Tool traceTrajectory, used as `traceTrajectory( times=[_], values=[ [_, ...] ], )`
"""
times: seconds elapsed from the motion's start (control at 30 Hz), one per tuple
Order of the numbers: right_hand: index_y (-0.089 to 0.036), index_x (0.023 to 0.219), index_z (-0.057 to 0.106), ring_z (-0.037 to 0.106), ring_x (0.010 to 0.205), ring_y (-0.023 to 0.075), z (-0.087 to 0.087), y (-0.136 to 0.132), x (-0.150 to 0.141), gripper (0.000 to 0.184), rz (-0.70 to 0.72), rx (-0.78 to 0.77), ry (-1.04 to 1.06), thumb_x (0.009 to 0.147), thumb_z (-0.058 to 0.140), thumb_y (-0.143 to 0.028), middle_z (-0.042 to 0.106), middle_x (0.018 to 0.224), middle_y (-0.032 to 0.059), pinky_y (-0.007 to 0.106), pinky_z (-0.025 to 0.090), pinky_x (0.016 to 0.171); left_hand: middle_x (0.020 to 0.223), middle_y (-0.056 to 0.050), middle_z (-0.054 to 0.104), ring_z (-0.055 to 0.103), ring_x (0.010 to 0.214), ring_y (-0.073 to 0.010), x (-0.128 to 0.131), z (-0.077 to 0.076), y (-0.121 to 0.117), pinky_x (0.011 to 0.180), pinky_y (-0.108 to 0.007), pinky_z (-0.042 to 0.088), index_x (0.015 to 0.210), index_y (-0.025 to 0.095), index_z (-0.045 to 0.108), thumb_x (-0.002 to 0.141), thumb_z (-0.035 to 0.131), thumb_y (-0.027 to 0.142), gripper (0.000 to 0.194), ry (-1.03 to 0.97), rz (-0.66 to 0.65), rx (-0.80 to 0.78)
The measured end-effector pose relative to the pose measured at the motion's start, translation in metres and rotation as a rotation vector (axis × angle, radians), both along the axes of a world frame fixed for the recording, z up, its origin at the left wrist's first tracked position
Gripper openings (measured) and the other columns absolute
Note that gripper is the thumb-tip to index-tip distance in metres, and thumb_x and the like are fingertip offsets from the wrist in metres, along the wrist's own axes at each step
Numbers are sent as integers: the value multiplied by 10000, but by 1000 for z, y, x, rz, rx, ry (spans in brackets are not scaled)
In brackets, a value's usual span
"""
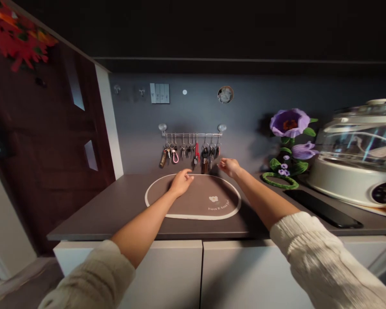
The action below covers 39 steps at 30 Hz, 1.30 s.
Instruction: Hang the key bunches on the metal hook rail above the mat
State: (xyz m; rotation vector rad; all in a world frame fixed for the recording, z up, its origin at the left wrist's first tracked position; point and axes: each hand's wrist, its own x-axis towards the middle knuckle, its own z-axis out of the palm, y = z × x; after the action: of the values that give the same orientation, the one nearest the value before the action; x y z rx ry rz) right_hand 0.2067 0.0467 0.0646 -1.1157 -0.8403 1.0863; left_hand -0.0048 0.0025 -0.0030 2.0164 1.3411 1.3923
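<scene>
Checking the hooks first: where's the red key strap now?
In the head view, the red key strap hangs from the wall rail, just above the left hand.

Cream chunky-knit sweater; right sleeve [321,257] pale, lit, ribbed knit lines running along arm, thick soft folds near cuff; left sleeve [90,274] same knit, shaded, duller beige look; both cuffs loose, bunched, ending around mid-forearm; left hand [181,182] and right hand [230,167] bare; forearms [144,227] bare past cuffs.
</scene>
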Motion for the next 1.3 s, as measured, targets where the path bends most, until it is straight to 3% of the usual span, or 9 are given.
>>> traceTrajectory(
  times=[0.1,0.23,0.4,0.57,0.73,0.87,1.07,1.17,1.3],
  values=[
    [-163,866,526,489,471,62,-3,-21,-9,138,31,-5,-88,757,498,-82,505,608,-26,211,481,513,660,47,488,443,564,-67,0,10,-10,628,-216,393,1208,158,463,711,579,172,511,-162,-53,-38],
    [-249,1140,476,474,525,60,-5,-54,-27,423,138,222,-257,735,565,-164,523,700,-39,214,463,575,626,68,466,437,565,-60,-3,32,-31,634,-203,385,1372,183,239,683,602,126,780,-277,-161,8],
    [-262,1410,105,451,598,92,-11,-92,-41,842,251,538,-502,725,594,-248,517,714,-41,265,443,691,659,69,505,454,598,-62,-18,49,-60,662,-206,379,1410,236,-41,672,619,132,996,-190,-277,126],
    [-207,1405,-131,435,588,104,-26,-118,-40,972,350,663,-659,747,576,-319,532,763,-12,269,433,644,689,64,509,465,610,-62,-38,36,-87,649,-199,384,1387,245,-152,686,606,144,1037,-100,-338,117],
    [-204,1401,-144,443,610,110,-45,-129,-33,964,367,678,-742,757,559,-339,511,744,-15,253,434,606,694,67,502,449,593,-57,-54,17,-105,621,-187,384,1380,246,-171,688,591,140,1035,-48,-321,67],
    [-214,1404,-132,457,633,114,-51,-134,-32,936,348,703,-765,770,546,-338,495,726,-22,259,435,629,686,69,502,449,583,-54,-60,15,-113,605,-184,382,1380,243,-171,678,599,143,1047,-70,-322,17],
    [-224,1420,-36,476,619,118,-38,-122,-31,892,296,674,-730,764,548,-380,518,733,-14,302,454,672,703,62,519,466,591,-68,-69,24,-93,632,-216,400,1395,240,-123,675,624,211,1038,-104,-234,-7],
    [-224,1410,119,527,718,145,-28,-97,-25,841,152,618,-709,733,576,-427,559,808,18,352,452,772,822,-2,575,516,748,-115,-77,33,-64,757,-268,409,1413,190,75,665,644,265,944,-82,-10,26],
    [-199,1346,286,526,985,236,-13,-44,-12,880,-16,461,-692,610,668,-495,533,1120,122,403,430,869,1135,-107,537,478,1054,-219,-89,51,-15,926,-340,341,1351,146,280,605,698,337,876,-43,284,-4]
  ],
)
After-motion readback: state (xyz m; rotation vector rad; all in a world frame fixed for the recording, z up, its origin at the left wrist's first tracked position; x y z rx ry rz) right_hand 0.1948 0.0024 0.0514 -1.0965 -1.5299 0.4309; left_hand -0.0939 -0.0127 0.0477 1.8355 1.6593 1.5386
